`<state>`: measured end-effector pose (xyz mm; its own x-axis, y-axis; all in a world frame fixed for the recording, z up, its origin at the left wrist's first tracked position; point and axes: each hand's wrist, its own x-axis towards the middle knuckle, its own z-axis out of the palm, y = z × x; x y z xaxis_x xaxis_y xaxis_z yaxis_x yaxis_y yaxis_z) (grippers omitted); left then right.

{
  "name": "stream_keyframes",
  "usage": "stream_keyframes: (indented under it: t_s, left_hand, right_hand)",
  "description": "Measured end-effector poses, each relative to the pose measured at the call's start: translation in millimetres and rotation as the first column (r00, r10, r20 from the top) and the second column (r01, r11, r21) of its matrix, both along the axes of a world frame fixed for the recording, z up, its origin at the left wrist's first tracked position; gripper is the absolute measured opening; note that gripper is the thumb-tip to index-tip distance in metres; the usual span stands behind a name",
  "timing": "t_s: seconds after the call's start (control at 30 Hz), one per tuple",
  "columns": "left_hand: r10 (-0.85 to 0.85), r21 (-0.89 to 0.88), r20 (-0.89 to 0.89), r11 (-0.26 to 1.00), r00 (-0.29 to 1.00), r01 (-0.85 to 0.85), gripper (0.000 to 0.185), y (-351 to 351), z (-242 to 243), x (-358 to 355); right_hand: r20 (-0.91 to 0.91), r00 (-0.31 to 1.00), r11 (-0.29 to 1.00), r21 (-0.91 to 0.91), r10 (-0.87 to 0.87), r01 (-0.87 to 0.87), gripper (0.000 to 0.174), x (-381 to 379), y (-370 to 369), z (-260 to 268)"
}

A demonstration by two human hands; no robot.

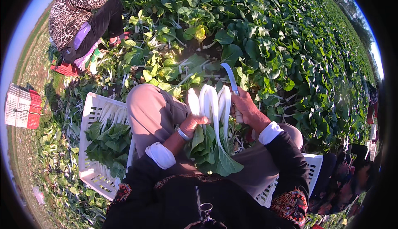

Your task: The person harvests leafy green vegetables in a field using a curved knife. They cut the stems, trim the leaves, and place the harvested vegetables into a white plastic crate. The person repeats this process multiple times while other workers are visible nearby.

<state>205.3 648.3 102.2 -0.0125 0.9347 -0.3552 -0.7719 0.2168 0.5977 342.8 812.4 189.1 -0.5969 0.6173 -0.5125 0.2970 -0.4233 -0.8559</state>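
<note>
My left hand (194, 124) grips several heads of bok choy (213, 104) above my lap. Their white stalk ends point away from me, and the green leaves hang toward my body. In my right hand (247, 106) is a sickle-like knife (230, 75) with a curved metal blade and a light handle, held just right of the stalks. The blade points up and away, apart from the bok choy. Beside my left knee, a white plastic crate (85, 129) holds bok choy with white stalks (113, 114) and dark leaves.
Standing bok choy plants (273, 42) spread ahead and right. Cut leaves (168, 76) litter the soil before my knees. Another white crate (314, 166) lies by my right arm. A co-worker (73, 14) sits upper left; another person (339, 182) is at right. Crates (23, 106) stand far left.
</note>
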Motion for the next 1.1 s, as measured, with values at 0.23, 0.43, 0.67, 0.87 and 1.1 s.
stream_keyframes:
  t_s: [0.23,0.43,0.67,0.87,1.1]
  left_hand:
    - [-0.157,0.149,-0.002,0.977,0.988,0.156,0.060,-4.7,-41.3,-42.2]
    - [-0.092,-0.081,-0.166,0.994,0.982,0.080,0.067,-15.4,-73.4,-43.4]
    - [0.117,0.042,0.509,0.986,0.853,-0.160,0.048,-3.6,-2.4,-25.4]
    - [0.110,0.274,0.525,0.917,0.844,-0.290,0.043,-2.8,34.5,-57.2]
    - [0.485,0.270,0.319,0.777,0.814,-0.569,0.038,-36.6,58.2,-119.6]
  right_hand:
    - [-0.113,0.990,0.970,-0.218,0.089,-0.112,0.009,5.0,27.3,7.5]
    - [-0.043,0.999,0.999,-0.010,-0.034,0.034,0.024,-3.0,51.0,-6.8]
    - [0.319,0.885,0.749,0.479,0.339,-0.459,0.026,-8.8,60.3,-33.8]
    - [0.308,0.915,0.701,0.591,0.260,-0.398,0.027,-4.4,64.5,-24.5]
    - [0.509,0.817,0.603,0.572,0.271,-0.557,0.036,-10.1,65.2,-21.1]
